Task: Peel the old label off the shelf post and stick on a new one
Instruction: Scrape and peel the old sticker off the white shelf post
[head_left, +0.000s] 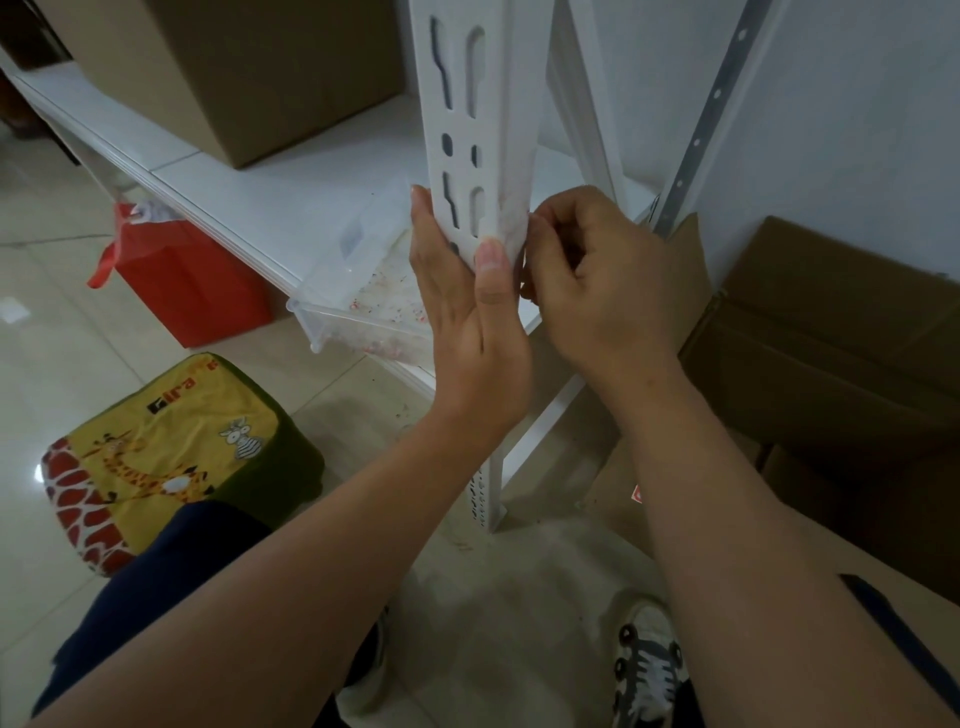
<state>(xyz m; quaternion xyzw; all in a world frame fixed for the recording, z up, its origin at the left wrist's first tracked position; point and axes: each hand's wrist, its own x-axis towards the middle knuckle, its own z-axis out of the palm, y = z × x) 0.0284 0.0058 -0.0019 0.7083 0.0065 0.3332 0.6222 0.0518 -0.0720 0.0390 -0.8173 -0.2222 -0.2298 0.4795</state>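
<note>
The right hand (597, 280) is curled at the right edge of the white shelf post (478, 130), fingertips pinched together against it — whatever they pinch is too small and blurred to make out. A pale, faintly smeared strip on the post's right face may be the old label (511, 218); I cannot tell. The left hand (467, 312) clasps the post from the left, thumb pressed on its front.

Behind, a clear plastic bin (363, 291) overhangs the white shelf (234, 182), beside a cardboard box (244, 73). On the tiled floor (47, 291) stands a red bag (187, 280) and a giraffe-print stool (171, 457) lettered "Gira" — the rest unreadable.
</note>
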